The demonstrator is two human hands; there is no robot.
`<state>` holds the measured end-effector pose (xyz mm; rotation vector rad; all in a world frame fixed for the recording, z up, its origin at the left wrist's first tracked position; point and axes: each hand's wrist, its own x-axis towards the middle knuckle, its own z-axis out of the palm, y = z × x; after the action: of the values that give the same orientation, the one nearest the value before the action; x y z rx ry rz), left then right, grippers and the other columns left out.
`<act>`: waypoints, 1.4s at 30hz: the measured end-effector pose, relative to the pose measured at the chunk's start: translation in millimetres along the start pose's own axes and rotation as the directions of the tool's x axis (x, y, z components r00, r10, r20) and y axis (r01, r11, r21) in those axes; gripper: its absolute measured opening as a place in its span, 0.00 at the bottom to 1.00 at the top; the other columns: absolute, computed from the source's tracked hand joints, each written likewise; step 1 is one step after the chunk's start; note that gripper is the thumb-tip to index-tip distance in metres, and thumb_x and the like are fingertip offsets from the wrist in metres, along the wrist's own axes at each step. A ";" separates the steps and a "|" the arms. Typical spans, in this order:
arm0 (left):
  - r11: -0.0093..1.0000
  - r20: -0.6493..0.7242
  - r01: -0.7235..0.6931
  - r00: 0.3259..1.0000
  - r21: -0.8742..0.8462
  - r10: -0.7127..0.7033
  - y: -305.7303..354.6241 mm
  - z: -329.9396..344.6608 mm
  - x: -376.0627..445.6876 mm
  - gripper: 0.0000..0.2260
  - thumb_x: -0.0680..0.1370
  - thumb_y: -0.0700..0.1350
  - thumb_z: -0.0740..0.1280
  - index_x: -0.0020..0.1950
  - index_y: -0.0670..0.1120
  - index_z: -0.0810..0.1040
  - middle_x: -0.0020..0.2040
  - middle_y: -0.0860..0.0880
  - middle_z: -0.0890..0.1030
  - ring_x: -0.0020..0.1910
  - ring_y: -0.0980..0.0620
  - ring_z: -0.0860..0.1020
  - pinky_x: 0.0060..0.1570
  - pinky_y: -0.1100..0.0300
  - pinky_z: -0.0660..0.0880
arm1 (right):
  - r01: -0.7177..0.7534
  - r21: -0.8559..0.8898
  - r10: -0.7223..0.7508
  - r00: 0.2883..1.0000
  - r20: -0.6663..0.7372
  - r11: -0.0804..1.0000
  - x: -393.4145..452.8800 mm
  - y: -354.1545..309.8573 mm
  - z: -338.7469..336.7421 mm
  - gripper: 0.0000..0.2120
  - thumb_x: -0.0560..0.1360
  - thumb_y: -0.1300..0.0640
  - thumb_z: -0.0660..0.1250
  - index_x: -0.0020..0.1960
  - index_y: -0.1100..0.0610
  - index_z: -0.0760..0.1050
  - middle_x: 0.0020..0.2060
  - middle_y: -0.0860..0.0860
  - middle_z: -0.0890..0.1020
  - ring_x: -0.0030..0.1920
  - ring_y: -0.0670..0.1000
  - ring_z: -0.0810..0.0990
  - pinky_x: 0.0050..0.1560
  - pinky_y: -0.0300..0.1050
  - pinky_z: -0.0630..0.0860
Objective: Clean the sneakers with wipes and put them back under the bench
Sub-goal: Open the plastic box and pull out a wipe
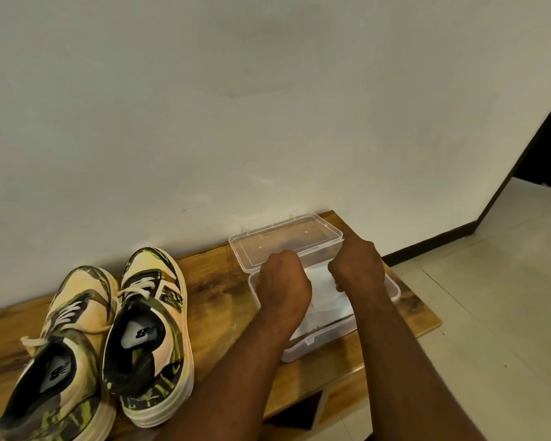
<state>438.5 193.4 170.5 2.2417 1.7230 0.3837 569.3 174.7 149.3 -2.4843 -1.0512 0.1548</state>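
A clear plastic box [337,326] sits on the wooden bench [217,297], its hinged lid [287,240] flipped back toward the wall. White wipes [323,291] lie inside the box. Both hands reach into it: the left hand [283,281] is curled over the wipes at the box's left side, the right hand [357,265] at its right, fingers bent down onto the wipes; whether either actually pinches a sheet, I can't tell. Left of the box, well apart, the two sneakers [109,338] stand side by side on the bench top.
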 end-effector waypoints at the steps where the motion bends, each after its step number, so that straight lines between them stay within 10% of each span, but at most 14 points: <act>1: 1.000 -0.010 0.005 1.000 0.004 -0.005 0.7 2.4 0.4 0.13 0.81 0.47 0.73 0.64 0.47 0.82 0.59 0.47 0.85 0.54 0.47 0.84 0.53 0.57 0.80 | -0.007 0.010 0.007 1.000 -0.020 1.000 1.0 0.2 1.1 0.16 0.77 0.56 0.75 0.62 0.56 0.78 0.56 0.55 0.85 0.52 0.55 0.85 0.56 0.49 0.82; 14: 0.998 -0.035 0.018 0.999 0.063 -0.016 -3.1 14.6 -4.0 0.12 0.82 0.49 0.70 0.65 0.48 0.82 0.60 0.48 0.85 0.56 0.47 0.84 0.61 0.52 0.80 | -0.062 -0.016 0.061 0.995 -0.076 0.998 5.3 -9.3 -2.1 0.18 0.78 0.54 0.74 0.65 0.59 0.78 0.59 0.58 0.84 0.57 0.59 0.85 0.57 0.52 0.81; 23: 0.998 -0.053 -0.051 0.997 0.043 0.053 -1.1 0.7 -4.0 0.12 0.83 0.47 0.69 0.66 0.47 0.81 0.62 0.48 0.84 0.58 0.47 0.83 0.58 0.54 0.79 | 0.069 0.183 -0.059 0.996 -0.060 0.981 14.3 -12.7 -40.5 0.15 0.68 0.46 0.79 0.40 0.55 0.78 0.34 0.49 0.80 0.36 0.50 0.80 0.37 0.40 0.72; 35: 0.964 0.014 -0.112 0.993 -0.243 0.119 -4.0 -12.6 -0.6 0.28 0.72 0.46 0.80 0.71 0.58 0.78 0.64 0.52 0.84 0.58 0.47 0.83 0.53 0.53 0.82 | 0.222 0.689 -0.353 0.934 0.053 0.690 20.7 -5.6 -62.2 0.07 0.70 0.60 0.74 0.36 0.61 0.79 0.34 0.59 0.82 0.35 0.53 0.78 0.37 0.49 0.75; 42: 0.865 0.099 -0.102 0.980 -0.490 0.172 -6.9 -34.0 10.4 0.14 0.70 0.43 0.81 0.53 0.51 0.85 0.58 0.51 0.82 0.57 0.50 0.80 0.49 0.59 0.73 | 0.236 0.822 -0.372 0.928 -0.032 0.519 16.1 -12.6 -69.5 0.03 0.68 0.60 0.71 0.36 0.58 0.80 0.31 0.49 0.81 0.34 0.46 0.77 0.37 0.36 0.73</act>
<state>422.1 207.3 199.7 1.9677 1.2274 0.6002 590.8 169.6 218.3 -1.4212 -1.1148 0.5855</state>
